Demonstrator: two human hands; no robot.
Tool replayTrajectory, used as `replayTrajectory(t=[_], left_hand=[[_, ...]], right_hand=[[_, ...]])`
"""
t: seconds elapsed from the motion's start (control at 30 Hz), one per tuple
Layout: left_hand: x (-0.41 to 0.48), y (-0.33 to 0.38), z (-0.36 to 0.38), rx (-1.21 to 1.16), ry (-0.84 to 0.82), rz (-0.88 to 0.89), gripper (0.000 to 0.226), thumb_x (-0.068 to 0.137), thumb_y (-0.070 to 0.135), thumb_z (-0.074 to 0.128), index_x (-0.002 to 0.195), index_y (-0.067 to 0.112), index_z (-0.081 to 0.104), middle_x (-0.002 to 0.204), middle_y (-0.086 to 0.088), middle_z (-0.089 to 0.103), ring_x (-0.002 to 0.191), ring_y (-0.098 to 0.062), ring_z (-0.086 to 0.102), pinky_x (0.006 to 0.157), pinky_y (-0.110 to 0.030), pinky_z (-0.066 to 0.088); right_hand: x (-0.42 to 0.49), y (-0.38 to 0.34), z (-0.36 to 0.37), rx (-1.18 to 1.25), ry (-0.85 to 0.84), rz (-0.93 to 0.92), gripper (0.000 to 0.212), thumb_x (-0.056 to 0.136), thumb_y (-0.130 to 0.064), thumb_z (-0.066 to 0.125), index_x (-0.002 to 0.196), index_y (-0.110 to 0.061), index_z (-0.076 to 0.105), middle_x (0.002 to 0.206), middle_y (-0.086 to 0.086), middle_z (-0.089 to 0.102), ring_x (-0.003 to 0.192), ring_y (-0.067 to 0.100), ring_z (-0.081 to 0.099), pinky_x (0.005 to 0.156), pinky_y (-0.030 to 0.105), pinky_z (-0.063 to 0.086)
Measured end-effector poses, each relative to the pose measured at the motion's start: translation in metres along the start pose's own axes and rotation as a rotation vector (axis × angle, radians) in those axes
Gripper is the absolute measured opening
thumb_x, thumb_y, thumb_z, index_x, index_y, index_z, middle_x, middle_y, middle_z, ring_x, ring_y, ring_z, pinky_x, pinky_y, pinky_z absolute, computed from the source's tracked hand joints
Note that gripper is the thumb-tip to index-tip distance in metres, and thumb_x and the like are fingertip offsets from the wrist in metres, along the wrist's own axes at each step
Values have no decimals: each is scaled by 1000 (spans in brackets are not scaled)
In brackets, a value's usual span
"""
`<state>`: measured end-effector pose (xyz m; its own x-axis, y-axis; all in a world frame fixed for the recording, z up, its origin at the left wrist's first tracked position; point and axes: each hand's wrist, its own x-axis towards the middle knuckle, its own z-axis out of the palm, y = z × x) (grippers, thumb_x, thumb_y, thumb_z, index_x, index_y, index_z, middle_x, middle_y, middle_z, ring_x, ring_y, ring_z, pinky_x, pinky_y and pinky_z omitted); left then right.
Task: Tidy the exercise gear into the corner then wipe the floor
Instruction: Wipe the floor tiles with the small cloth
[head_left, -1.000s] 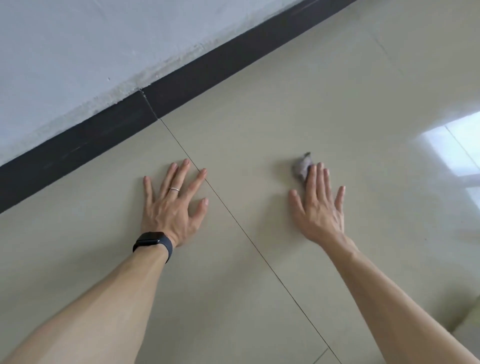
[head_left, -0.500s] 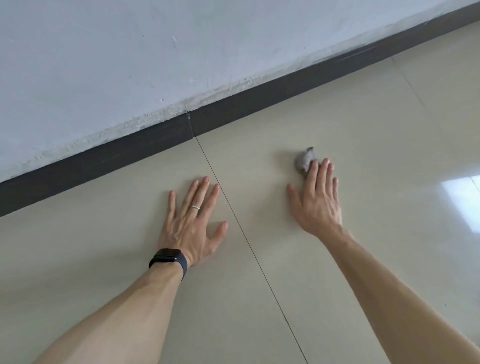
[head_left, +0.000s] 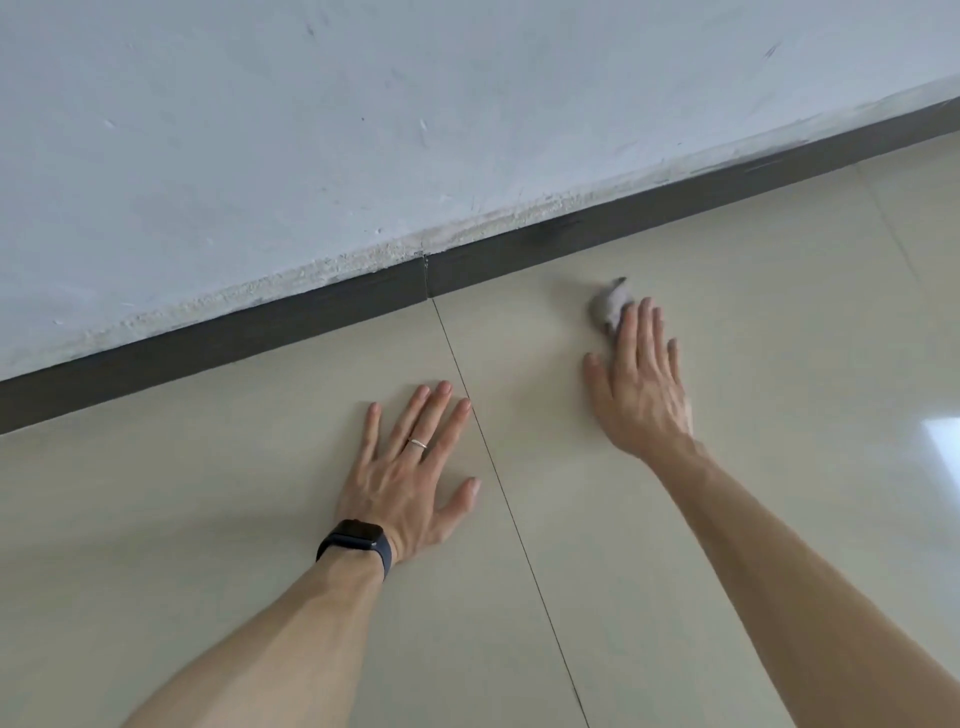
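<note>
While on glossy tile (head_left: 208, 519), crumpled rag (head_left: 609, 307)

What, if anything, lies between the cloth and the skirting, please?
Nothing visible does: the cloth, pressed under the right hand, has only bare floor ahead up to the skirting. The left hand rests flat off to its side.

Pale beige, glossy floor (head_left: 208, 519), crossed by a thin dark grout line (head_left: 519, 530). Dark grey skirting board (head_left: 260, 332) beneath a pale blue-white wall (head_left: 363, 130) flecked with small scuffs. Small mottled grey cloth (head_left: 610, 306). Black watch (head_left: 358, 543) and silver ring (head_left: 417, 443) on left hand (head_left: 410, 478).
</note>
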<state>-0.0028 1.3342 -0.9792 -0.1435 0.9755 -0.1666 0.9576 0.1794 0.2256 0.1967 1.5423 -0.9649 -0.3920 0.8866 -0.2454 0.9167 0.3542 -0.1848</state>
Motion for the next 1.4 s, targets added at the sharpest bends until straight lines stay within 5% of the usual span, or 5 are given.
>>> replayTrajectory(t=[0.33,0.53,0.77,1.03,1.4], left_hand=[[0,1,-1,29,-41,-1,84,90,62,40,160,25,11,168,2,1,154,-17,3,121,-59,9],[1,2,0,49,-36,2,84,90,62,39,160,24,11,168,2,1,154,-18,6,121,-59,11],[-1,4,0,66,-19,-4,82,91,62,36,160,24,12,168,1,5,154,-17,6,122,-57,8],[-1,2,2,65,-12,25,81,92,60,31,160,23,8,168,1,-2,154,-17,-1,121,-59,7],[-3,1,5,16,12,16,80,91,61,32,160,26,10,168,1,2,154,-15,1,123,-55,2]], right_hand=[[12,-49,3,-55,-95,-390,71,105,-45,26,158,-6,0,167,13,-5,154,25,-8,125,41,0],[61,-51,-12,94,-45,154,81,103,-51,25,155,4,-3,164,23,-8,153,31,-10,124,49,1],[-45,-49,17,-95,-163,-649,68,105,-45,22,158,-6,9,167,11,2,154,21,-4,125,44,10],[-17,12,-5,75,-24,2,63,107,-37,24,158,-6,6,167,14,2,154,27,-1,124,49,9],[-267,14,49,70,-97,-296,61,100,-10,37,158,-14,20,166,1,14,154,15,9,121,49,24]])
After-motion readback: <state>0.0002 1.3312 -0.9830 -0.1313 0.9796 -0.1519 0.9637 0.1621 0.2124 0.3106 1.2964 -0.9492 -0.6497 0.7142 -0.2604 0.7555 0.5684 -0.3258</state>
